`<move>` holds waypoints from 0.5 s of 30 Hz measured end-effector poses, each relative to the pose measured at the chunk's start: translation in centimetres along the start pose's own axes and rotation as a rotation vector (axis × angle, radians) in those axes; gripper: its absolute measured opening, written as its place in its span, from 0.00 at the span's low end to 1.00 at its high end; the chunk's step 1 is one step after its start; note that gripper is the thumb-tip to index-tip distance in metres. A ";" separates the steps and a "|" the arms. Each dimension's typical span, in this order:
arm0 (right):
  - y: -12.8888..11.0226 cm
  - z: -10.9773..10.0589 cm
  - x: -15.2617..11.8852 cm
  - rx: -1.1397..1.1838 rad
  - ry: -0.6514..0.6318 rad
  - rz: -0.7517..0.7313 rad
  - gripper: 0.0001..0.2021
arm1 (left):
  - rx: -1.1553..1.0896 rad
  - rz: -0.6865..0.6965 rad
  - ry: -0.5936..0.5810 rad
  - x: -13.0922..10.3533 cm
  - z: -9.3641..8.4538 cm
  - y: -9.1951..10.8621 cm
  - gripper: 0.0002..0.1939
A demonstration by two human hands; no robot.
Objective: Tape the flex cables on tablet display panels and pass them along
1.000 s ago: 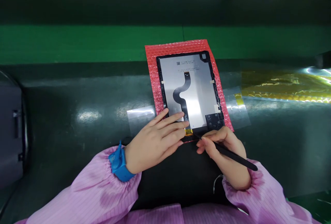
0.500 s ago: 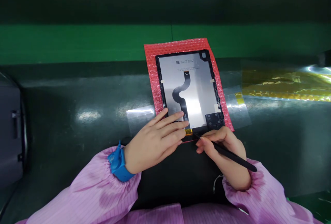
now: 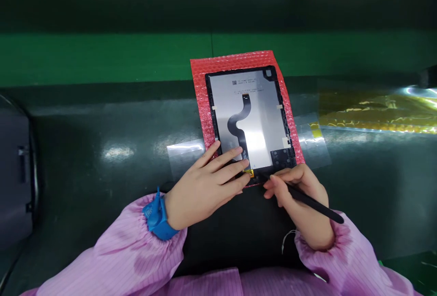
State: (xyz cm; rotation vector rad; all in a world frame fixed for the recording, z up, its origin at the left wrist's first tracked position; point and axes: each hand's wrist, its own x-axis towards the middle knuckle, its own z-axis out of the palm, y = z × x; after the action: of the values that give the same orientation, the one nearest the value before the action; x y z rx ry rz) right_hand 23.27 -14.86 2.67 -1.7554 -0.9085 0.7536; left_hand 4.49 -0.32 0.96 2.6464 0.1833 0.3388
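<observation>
Hands in pink striped sleeves work at the near edge of a display panel point(image 3: 251, 120) lying face down on a red bubble-wrap sheet point(image 3: 201, 95), which rests on a dark green workbench point(image 3: 102, 127). The panel's long axis runs away from the person, tilted slightly to the left at its far end, with its short near edge closest to the person's body. A black flex cable point(image 3: 239, 125) snakes in an S down the silver back, from near the middle of the panel toward that near edge, where it ends at a small amber-taped connector point(image 3: 250, 173).

The left hand point(image 3: 208, 182), a blue wrist strap point(image 3: 157, 216) buckled above it, lies flat with fingers spread and loosely extended, the fingertips pressing on the panel's near left corner and the lower end of the cable; it grasps nothing. The right hand point(image 3: 298, 196) is closed pen-fashion around a slim black stylus-like tool point(image 3: 307, 201), whose tip points left and away toward the amber connector and whose tail slants back over the right wrist.

Printed matter sits near the panel's far edge: a small square code and several lines of fine text, too small to read. Clear film pieces point(image 3: 180, 152) lie on the bench to the left of the red sheet, and a yellowish crinkled film point(image 3: 375, 111) stretches along the bench to the right.
</observation>
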 end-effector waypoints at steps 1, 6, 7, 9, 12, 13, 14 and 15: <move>0.3 -0.1 0.0 0.036 0.031 -0.008 0.10 | 0.019 -0.001 0.002 0.0 0.2 0.2 0.17; 0.9 -0.5 0.2 0.168 0.042 -0.014 0.10 | 0.085 -0.044 0.007 0.3 1.0 1.2 0.20; 0.9 -0.6 0.3 0.192 0.040 -0.016 0.10 | 0.076 -0.053 0.016 0.2 1.0 1.4 0.20; 1.0 -1.0 0.5 0.245 0.045 -0.020 0.10 | 0.021 -0.081 0.060 -0.6 0.7 1.9 0.20; 1.1 -1.5 0.6 0.316 0.053 -0.022 0.11 | -0.130 -0.204 0.202 -3.4 -0.3 2.6 0.19; 1.1 -1.6 0.5 0.335 0.053 -0.023 0.12 | -0.188 -0.266 0.259 -4.8 -0.6 2.9 0.18; 1.1 -1.7 0.4 0.349 0.052 -0.023 0.12 | -0.245 -0.341 0.317 -6.4 -0.8 3.2 0.16; 1.2 -1.8 0.3 0.360 0.049 -0.020 0.12 | -0.306 -0.427 0.385 -8.1 -0.9 3.5 0.14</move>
State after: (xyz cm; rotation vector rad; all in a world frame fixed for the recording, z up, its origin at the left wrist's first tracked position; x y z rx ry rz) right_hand 25.17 -15.79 2.15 -1.4395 -0.7066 0.8029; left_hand -3.29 -4.55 1.72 2.1475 0.7420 0.6658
